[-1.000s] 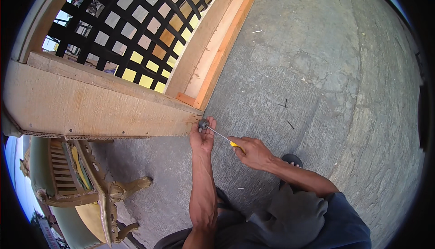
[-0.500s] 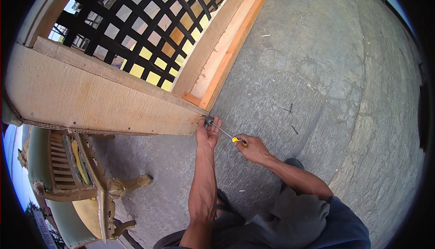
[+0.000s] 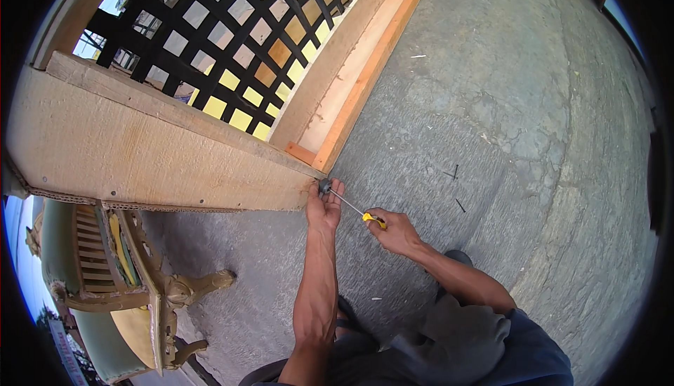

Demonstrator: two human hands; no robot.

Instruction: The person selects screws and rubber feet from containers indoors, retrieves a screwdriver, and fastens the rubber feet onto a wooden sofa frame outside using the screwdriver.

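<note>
A yellow-handled screwdriver (image 3: 365, 214) is gripped by the closed right hand (image 3: 397, 231), its tip at the corner of the pale wooden frame (image 3: 161, 161), where a small grey fitting (image 3: 325, 186) is pinched in the left hand (image 3: 323, 207).

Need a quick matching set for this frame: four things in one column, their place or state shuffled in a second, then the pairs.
Things
1. yellow-handled screwdriver
2. black criss-cross lattice panel
3. carved gilt wooden chair
4. small dark nails

Places or states
A. lying loose on the grey concrete floor, right of the hands
B. held in the right hand, tip at the wooden frame corner
C. standing at lower left, below the pale wooden beam
D. set inside the wooden frame, upper left

The left hand rests at that same corner.

Pairs: 1-B, 2-D, 3-C, 4-A
</note>
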